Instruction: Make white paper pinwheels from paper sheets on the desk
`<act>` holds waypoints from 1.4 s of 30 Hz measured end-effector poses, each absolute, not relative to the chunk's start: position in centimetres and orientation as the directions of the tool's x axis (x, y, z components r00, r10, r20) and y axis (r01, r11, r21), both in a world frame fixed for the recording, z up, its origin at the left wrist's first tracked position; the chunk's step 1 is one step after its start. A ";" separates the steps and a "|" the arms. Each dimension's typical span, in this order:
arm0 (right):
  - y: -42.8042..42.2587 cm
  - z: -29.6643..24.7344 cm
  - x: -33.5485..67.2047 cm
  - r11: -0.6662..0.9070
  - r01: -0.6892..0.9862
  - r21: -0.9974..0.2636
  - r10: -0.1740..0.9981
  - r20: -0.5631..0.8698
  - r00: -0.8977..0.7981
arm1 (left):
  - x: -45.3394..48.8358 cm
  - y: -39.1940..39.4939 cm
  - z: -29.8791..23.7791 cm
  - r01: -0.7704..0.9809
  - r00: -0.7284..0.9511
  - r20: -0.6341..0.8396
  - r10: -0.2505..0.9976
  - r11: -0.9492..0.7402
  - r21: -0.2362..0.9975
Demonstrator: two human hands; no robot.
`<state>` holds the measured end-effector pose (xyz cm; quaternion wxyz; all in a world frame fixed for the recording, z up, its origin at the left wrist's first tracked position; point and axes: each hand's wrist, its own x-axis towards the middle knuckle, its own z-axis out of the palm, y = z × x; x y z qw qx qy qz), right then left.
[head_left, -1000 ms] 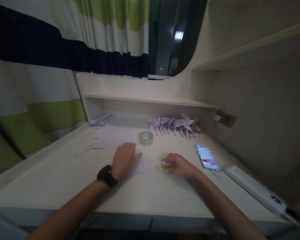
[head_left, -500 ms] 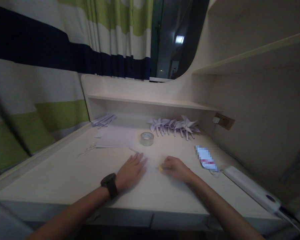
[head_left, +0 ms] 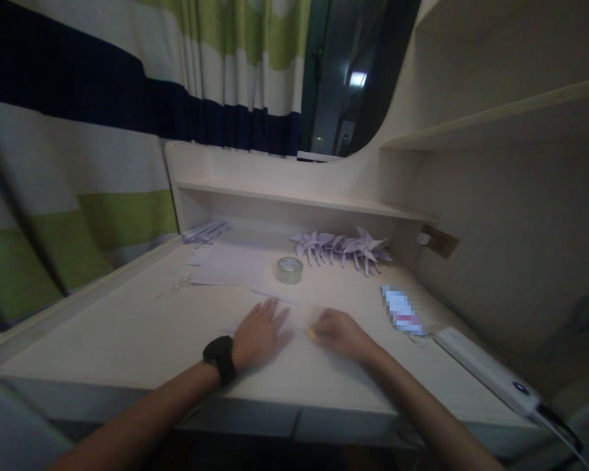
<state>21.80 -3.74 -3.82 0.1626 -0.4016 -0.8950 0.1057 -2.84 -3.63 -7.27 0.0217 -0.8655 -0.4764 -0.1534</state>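
My left hand (head_left: 262, 331), with a black watch on its wrist, lies flat and open on a pale sheet of paper (head_left: 294, 316) on the desk (head_left: 127, 333). My right hand (head_left: 336, 332) is closed beside it, pinching a small yellow object (head_left: 312, 334) against the paper. A roll of clear tape (head_left: 290, 269) stands just behind the hands. Several folded purple paper pinwheels (head_left: 343, 245) lie in a row at the back of the desk.
A stack of pale paper (head_left: 228, 265) and purple strips (head_left: 203, 232) lie at the back left, with scissors (head_left: 174, 286) near them. A phone (head_left: 401, 311) and a white power strip (head_left: 485, 369) lie to the right. A low shelf (head_left: 299, 196) and striped curtain (head_left: 78, 131) are behind.
My left hand slid back towards me and flattened out on the paper. My right hand stayed closed on the yellow object and shifted slightly left.
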 end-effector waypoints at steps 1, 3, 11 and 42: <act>-3.8 -3.8 21.8 0.654 0.689 -0.312 0.754 0.207 -0.623 | -2.8 -3.7 -7.2 0.835 0.492 0.288 0.821 -0.539 0.112; -4.1 -3.7 21.7 0.651 0.697 -0.302 0.758 0.199 -0.622 | -2.8 -3.9 -6.9 0.840 0.479 0.291 0.828 -0.529 0.123; -4.7 -3.0 22.0 0.619 0.712 -0.330 0.783 0.185 -0.594 | -2.8 -4.3 -5.9 0.842 0.461 0.324 0.826 -0.522 0.133; -5.3 -3.5 21.2 0.577 0.756 -0.309 0.816 0.178 -0.550 | -2.7 -3.9 -5.9 0.856 0.446 0.302 0.843 -0.500 0.130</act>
